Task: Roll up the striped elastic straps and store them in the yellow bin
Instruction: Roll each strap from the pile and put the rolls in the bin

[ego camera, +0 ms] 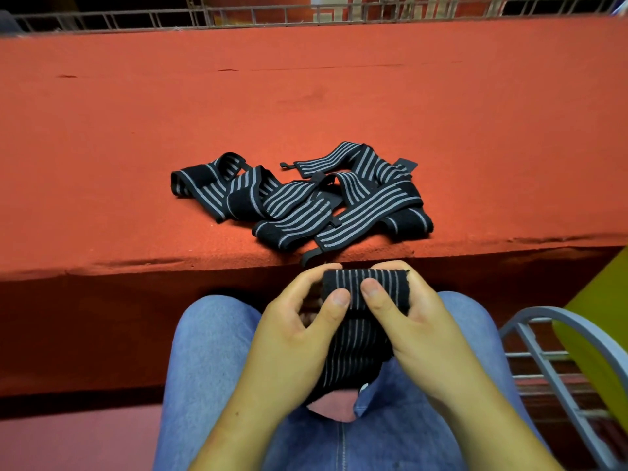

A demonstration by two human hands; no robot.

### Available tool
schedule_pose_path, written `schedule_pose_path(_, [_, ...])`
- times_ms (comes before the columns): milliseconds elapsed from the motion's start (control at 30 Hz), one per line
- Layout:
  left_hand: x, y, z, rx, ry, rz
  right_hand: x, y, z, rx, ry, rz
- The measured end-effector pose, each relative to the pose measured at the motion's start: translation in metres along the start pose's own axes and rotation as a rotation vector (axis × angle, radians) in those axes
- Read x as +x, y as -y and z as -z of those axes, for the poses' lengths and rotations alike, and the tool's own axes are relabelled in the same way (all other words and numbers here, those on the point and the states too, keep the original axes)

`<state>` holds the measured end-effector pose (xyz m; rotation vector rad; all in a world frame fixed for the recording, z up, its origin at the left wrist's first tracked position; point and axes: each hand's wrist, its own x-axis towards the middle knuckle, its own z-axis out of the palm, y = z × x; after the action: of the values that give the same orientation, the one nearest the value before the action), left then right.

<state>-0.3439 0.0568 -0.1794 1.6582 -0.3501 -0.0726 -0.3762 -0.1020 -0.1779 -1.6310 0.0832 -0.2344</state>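
A striped elastic strap (365, 288) was held in both hands just in front of the near edge of the red-covered table (306, 96), above a lap in blue jeans (210, 351). Its upper part was wound into a short roll, and its unrolled tail (353, 355) hung down from the roll between the two wrists.

The left hand (299, 331) was curled round the left end of the roll, its thumb (339, 297) pressed on the front face and its fingers bent over the far side. The right hand (418, 324) was curled round the right end in the same way, its thumb (372, 288) laid on the stripes just beside the left thumb. The hands were thus set close together and clamped on the one strap. How the fingers lay behind the roll could not be told.

On the table, near its front edge, the other straps (306, 198) were left in a loose, tangled heap, with one end draped over the edge, just above the roll.

Below the table edge and to its right, the yellow bin (598, 328) was seen only in part, set in a grey wire rack (543, 351). A wire railing (272, 15) was seen along the table's far edge.
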Motion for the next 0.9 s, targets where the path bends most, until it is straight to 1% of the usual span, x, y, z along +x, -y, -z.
schedule_pose_path(200, [-0.0006,-0.0006,-0.0007,-0.036,-0.029,-0.016,0.0003,-0.0014,0.0003,0.069,-0.004,-0.076])
schedule_pose_path(367, [-0.0022,-0.0065,-0.0019,-0.130,-0.050,-0.030,-0.0005,-0.0001,0.0002,0.139,0.009,-0.147])
schedule_pose_path(500, [-0.0008,-0.0052,-0.0017,-0.126,-0.061,-0.071,-0.0003,0.0010,0.0006,0.176,0.012,-0.199])
schedule_pose_path(767, [0.0001,-0.0017,-0.0009,-0.040,-0.060,-0.185,0.0011,0.0051,-0.0003,0.187,0.016,-0.212])
schedule_pose_path(900, [0.0010,-0.0030,-0.0014,-0.064,-0.036,-0.180,0.0013,0.0055,0.0009,0.216,-0.007,-0.201])
